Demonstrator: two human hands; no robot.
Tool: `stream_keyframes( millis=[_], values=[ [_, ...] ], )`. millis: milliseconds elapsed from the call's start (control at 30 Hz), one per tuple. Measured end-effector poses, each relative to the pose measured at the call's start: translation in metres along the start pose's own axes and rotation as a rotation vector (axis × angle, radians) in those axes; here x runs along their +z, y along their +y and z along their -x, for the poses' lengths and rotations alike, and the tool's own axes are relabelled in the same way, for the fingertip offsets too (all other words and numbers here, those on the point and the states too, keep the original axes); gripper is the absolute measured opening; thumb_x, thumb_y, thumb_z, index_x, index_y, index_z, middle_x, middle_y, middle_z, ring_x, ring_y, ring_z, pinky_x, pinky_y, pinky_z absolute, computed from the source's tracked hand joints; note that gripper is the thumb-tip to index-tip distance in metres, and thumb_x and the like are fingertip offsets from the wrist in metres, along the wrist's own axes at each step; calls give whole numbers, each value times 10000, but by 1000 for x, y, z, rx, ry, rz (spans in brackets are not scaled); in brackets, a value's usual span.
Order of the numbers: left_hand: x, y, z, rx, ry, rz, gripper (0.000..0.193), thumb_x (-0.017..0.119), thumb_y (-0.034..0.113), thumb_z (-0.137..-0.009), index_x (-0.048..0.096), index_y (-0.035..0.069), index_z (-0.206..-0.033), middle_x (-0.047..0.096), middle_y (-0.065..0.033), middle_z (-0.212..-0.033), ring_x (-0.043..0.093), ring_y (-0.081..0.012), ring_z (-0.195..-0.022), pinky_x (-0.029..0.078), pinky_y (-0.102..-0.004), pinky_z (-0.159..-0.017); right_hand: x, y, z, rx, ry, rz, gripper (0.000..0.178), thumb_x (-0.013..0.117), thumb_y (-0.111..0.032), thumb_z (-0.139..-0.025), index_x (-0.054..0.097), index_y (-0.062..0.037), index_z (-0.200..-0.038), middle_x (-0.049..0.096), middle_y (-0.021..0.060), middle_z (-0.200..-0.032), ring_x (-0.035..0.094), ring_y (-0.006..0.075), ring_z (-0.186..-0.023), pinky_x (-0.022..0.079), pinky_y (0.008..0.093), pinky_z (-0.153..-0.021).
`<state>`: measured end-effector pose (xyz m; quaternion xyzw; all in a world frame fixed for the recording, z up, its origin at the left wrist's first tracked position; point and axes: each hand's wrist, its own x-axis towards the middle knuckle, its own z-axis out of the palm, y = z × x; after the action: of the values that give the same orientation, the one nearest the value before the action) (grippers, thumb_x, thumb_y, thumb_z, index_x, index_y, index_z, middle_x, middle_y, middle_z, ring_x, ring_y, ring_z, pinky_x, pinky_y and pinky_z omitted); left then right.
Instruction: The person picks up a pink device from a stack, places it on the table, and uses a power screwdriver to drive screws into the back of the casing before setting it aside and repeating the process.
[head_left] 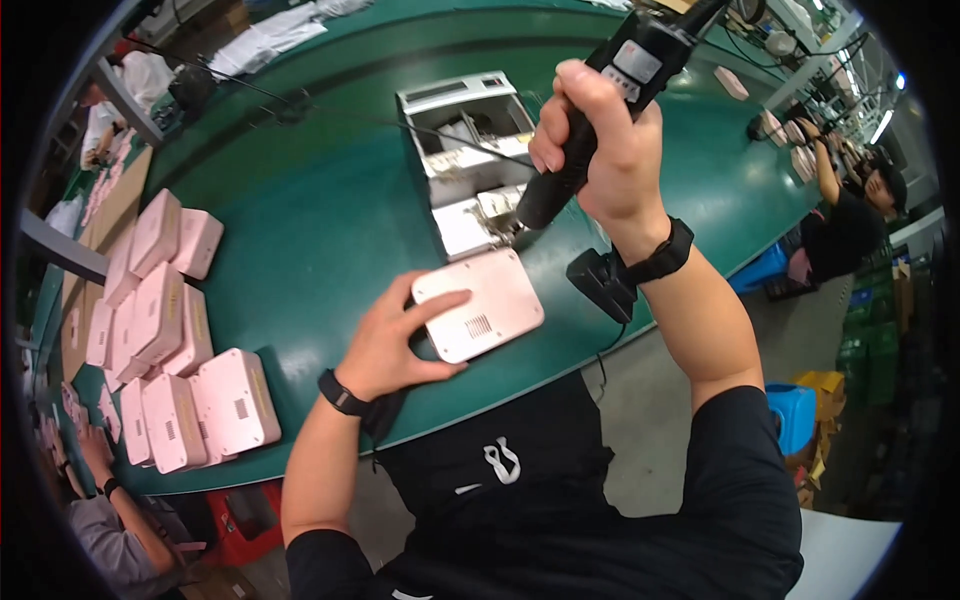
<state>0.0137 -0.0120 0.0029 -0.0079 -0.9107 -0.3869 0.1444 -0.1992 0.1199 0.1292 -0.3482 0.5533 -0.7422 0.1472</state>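
My left hand [385, 335] lies around the left end of a pale pink plastic case [490, 305], which rests flat on the green table. Its thumb presses the near edge and one finger reaches over the top face. Slots and small corner holes mark that face. Raised above the table to the right, my right hand [610, 150] is closed around a black electric screwdriver [625, 70], held at a slant. Just beyond the case stands an open grey metal box [470, 130] with compartments; the screwdriver's lower end partly covers its near right part.
Stacked pink cases [165, 330] fill the table's left side. A thin black cable [400, 122] crosses above the table. A black device [602, 285] hangs by my right wristband. Co-workers sit at left and right [850, 220]. A blue bin [792, 418] stands right.
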Motion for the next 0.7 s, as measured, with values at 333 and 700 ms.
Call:
stream_keyframes(
  millis=[333, 700],
  values=[
    [7, -2, -1, 30, 18, 12, 748, 877, 214, -569, 632, 227, -1276, 538, -144, -1278, 574, -345, -1135, 495, -403, -952, -30, -17, 59, -89, -144, -55, 257, 422, -307, -988, 501, -63, -991, 485, 55, -626, 454, 148, -478, 425, 332, -535],
    [1, -6, 2, -1, 24, -18, 752, 867, 195, -580, 625, 227, -1291, 539, -144, -1286, 576, -344, -1134, 490, -406, -961, -26, 9, 78, -64, -162, -66, 154, 465, -239, -969, 443, -88, -993, 466, 49, -626, 430, 144, -470, 401, 326, -485]
  ],
)
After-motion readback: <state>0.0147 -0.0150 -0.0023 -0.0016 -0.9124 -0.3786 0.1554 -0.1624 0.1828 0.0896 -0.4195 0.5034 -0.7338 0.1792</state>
